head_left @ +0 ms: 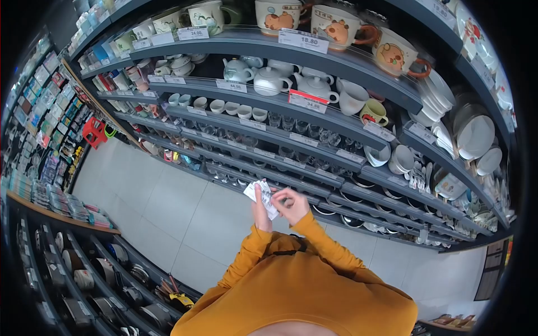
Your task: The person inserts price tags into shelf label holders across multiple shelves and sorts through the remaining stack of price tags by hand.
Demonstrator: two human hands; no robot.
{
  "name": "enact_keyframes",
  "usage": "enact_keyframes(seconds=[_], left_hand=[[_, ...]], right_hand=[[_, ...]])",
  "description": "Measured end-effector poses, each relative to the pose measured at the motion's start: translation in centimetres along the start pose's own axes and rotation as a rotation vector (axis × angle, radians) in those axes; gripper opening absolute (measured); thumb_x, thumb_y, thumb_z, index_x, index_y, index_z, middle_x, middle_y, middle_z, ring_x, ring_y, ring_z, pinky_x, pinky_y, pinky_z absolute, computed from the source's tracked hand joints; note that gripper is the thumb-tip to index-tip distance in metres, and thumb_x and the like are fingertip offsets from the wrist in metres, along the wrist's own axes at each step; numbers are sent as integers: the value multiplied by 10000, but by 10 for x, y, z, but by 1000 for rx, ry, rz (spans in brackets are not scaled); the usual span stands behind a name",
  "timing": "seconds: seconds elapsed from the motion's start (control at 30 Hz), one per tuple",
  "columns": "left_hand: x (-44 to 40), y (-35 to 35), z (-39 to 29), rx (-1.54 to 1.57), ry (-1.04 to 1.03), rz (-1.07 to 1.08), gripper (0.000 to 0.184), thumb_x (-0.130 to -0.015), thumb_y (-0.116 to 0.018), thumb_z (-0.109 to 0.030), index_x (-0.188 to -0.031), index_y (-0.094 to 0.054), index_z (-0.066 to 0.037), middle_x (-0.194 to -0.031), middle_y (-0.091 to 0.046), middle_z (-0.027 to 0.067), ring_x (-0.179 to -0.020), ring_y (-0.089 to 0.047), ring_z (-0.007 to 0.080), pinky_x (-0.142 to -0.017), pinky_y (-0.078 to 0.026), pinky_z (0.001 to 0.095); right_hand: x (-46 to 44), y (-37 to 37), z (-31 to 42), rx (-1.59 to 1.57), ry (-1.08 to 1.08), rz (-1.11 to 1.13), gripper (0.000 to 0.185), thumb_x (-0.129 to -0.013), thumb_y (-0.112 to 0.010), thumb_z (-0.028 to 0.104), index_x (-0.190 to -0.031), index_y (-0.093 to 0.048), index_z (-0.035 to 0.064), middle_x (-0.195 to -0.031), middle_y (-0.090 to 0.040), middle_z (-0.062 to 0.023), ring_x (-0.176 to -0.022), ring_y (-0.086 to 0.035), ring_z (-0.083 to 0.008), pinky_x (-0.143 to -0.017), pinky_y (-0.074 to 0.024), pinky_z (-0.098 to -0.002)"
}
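Note:
Below the middle of the view, white paper slips (269, 207) with dark print are held in front of my body. My left hand (260, 211) is closed on the slips from their left side, with its thumb over them. At their right edge is my right hand (292, 206), its fingers bent and its thumb and forefinger close together; whether it pinches a slip is too small and blurred to tell. Both my sleeves are mustard yellow.
Shelves in front hold mugs (336, 27), teapots (272, 82), small cups (231, 108), glasses and plates (475, 131), with price tags (303, 41). Pans stand on shelves at lower left. A red stool (94, 133) is at the left, beyond the tiled floor (162, 207).

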State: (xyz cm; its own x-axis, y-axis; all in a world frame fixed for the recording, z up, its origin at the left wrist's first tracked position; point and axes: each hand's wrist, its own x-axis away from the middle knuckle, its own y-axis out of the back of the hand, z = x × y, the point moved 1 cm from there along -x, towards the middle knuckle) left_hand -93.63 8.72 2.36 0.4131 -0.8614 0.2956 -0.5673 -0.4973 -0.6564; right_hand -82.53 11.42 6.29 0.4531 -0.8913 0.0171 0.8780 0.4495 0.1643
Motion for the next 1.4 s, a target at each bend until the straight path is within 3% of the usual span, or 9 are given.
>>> enact_keyframes(seconds=[0.23, 0.4, 0.53, 0.7, 0.9, 1.03, 1.17, 1.27, 1.4], left_hand=[[28, 0, 32, -58, 51, 37, 401, -983, -471, -240, -1332, -424, -49, -953, -631, 88, -754, -596, 139, -658, -502, 262], [57, 13, 42, -25, 154, 144, 492, -963, -497, -190, -1425, -333, -151, -1057, -593, 88, -758, -571, 133, -659, -493, 255], [91, 18, 47, 29, 311, 135, 516, -940, -534, -215, -1416, -354, -126, -958, -569, 45, -706, -519, 105, -642, -452, 227], [117, 32, 49, 94, 411, 157, 491, -961, -503, -276, -1386, -369, -69, -844, -515, 30, -682, -508, 113, -629, -440, 239], [123, 36, 30, 133, 441, 151, 506, -984, -433, -378, -1378, -375, -65, -813, -512, 30, -667, -500, 116, -618, -451, 246], [113, 40, 25, 113, 359, 53, 504, -975, -435, -428, -1329, -420, -71, -781, -513, 23, -627, -507, 113, -586, -455, 238], [104, 46, 20, 51, 201, -36, 493, -957, -461, -465, -1268, -471, -83, -785, -534, 9, -602, -528, 105, -569, -462, 225], [90, 46, 23, 19, 225, -150, 457, -956, -492, -419, -1271, -484, -88, -840, -559, 3, -664, -550, 89, -594, -461, 215], [76, 64, 24, -241, 259, -63, 351, -957, -515, -313, -1239, -531, -106, -921, -595, 24, -814, -594, 105, -672, -485, 232]], right_hand=[[5, 58, -4, 311, 171, -78, 184, -814, -686, 261, -864, -672, 84, -872, -672, -36, -556, -604, -156, -538, -468, -285], [-67, 110, -4, 561, 288, -314, 216, -842, -635, 248, -1013, -621, 117, -1067, -613, -43, -675, -643, -226, -627, -496, -363], [-116, 124, -15, 850, 230, -290, 314, -843, -617, 260, -1139, -592, 156, -1176, -581, -53, -926, -617, -361, -783, -500, -463], [-149, 127, -34, 955, 276, -336, 228, -830, -626, 249, -1047, -657, 186, -1102, -641, -88, -922, -636, -324, -776, -509, -458], [-157, 137, -16, 878, 155, -256, 171, -829, -643, 281, -935, -691, 156, -866, -690, -97, -811, -661, -301, -700, -514, -411], [-102, 123, 12, 656, 461, -364, 152, -838, -649, 249, -887, -666, 107, -817, -663, -71, -669, -632, -275, -610, -495, -345], [-22, 64, -40, 23, 22, 115, 54, -844, -662, 116, -863, -651, 67, -802, -648, 12, -646, -533, -35, -552, -429, -211], [46, 14, -45, -129, -259, 289, 161, -873, -663, 240, -862, -643, 80, -659, -600, 20, -492, -493, -42, -422, -375, -209], [68, -14, -58, -76, -192, 255, 223, -847, -689, 282, -846, -644, 64, -638, -618, -12, -494, -523, -76, -437, -384, -232]])
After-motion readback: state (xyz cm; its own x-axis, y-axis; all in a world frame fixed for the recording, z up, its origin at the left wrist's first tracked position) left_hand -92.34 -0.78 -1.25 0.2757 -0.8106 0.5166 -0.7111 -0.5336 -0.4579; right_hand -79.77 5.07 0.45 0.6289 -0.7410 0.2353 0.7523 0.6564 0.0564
